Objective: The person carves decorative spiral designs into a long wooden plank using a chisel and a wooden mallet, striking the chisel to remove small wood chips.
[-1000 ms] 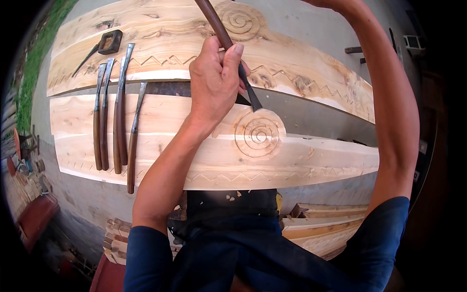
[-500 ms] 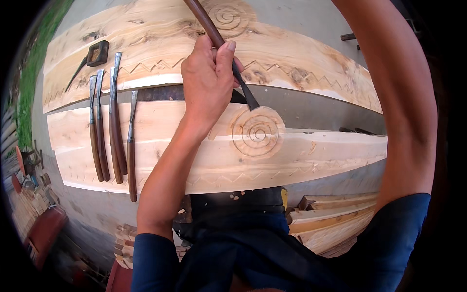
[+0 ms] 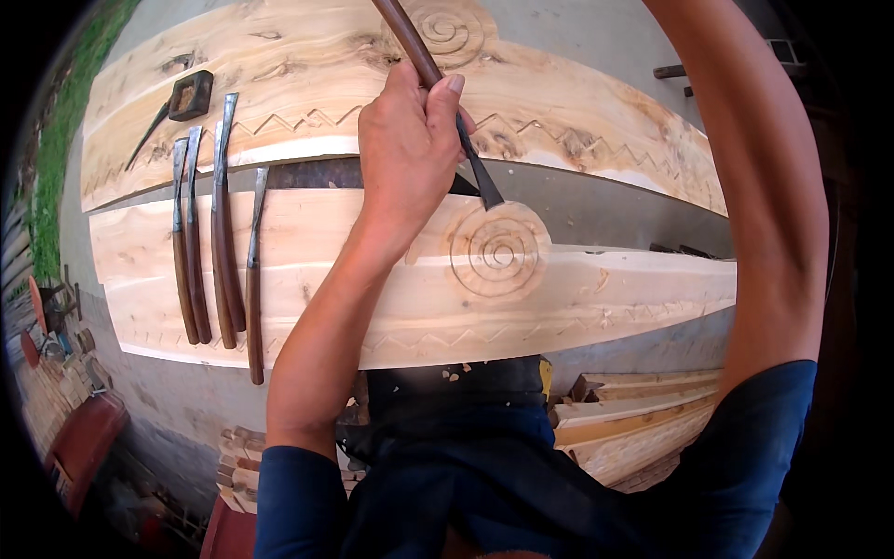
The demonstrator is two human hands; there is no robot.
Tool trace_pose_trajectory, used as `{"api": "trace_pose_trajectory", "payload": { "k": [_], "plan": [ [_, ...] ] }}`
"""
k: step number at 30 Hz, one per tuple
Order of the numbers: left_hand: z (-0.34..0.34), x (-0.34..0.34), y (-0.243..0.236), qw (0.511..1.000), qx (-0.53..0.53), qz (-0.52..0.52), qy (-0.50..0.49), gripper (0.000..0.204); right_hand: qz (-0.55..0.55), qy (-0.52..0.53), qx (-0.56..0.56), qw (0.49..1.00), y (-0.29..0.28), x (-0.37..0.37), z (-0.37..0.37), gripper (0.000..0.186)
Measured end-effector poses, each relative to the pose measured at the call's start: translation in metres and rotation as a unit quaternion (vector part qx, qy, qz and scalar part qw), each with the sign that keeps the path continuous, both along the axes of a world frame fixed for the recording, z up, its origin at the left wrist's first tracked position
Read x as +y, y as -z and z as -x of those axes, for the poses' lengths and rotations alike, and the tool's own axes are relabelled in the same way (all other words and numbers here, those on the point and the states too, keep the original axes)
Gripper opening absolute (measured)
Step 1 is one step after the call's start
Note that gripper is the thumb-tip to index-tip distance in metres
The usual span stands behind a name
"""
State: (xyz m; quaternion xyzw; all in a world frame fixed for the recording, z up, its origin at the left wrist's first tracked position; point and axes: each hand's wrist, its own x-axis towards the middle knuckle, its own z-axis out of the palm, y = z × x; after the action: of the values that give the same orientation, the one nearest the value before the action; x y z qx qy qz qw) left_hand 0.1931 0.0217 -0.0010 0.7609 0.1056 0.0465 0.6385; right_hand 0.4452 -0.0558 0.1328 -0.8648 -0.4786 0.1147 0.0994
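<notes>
My left hand (image 3: 410,144) is closed around a long chisel (image 3: 409,39) with a dark wooden handle and a flared steel blade. The blade slants down to the upper rim of a spiral carving (image 3: 502,253), its edge meeting the groove there. This spiral is cut into the nearer pale wooden board (image 3: 643,284), which also bears a faint zigzag line. My right arm (image 3: 768,186) reaches up along the right side and leaves the picture at the top, so that hand is out of sight. The chisel's top end is cut off too.
Several other chisels (image 3: 223,224) lie across the nearer board's left part. On the farther carved board (image 3: 307,79) sit a small dark square box (image 3: 191,95) and a thin dark pointed tool (image 3: 147,136). Cut timber (image 3: 643,410) is stacked below right, wood blocks (image 3: 240,466) below left.
The whole view has shifted a little, so boards and tools appear slightly further right and higher. My left hand keeps its hold on the chisel, with the blade still at the spiral's upper rim.
</notes>
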Motion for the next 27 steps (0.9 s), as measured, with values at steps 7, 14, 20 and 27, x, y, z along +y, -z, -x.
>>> {"api": "trace_pose_trajectory", "payload": {
  "k": [7,14,20,27],
  "plan": [
    [-0.005,0.001,-0.003,0.999,0.017,-0.026,0.021,0.032,0.036,0.031,-0.096,0.994,0.006,-0.005,-0.019,0.057],
    [-0.01,0.004,-0.007,0.999,0.019,0.004,0.05,0.029,0.022,0.048,-0.047,0.997,0.009,-0.023,-0.002,0.049],
    [-0.009,0.0,-0.004,0.999,0.031,0.02,0.031,0.029,-0.155,0.188,0.035,0.969,-0.003,-0.024,-0.003,0.043],
    [-0.009,0.0,-0.005,0.999,0.041,-0.001,0.036,0.03,-0.025,0.087,-0.078,0.993,-0.012,-0.003,-0.021,0.046]
  ]
}}
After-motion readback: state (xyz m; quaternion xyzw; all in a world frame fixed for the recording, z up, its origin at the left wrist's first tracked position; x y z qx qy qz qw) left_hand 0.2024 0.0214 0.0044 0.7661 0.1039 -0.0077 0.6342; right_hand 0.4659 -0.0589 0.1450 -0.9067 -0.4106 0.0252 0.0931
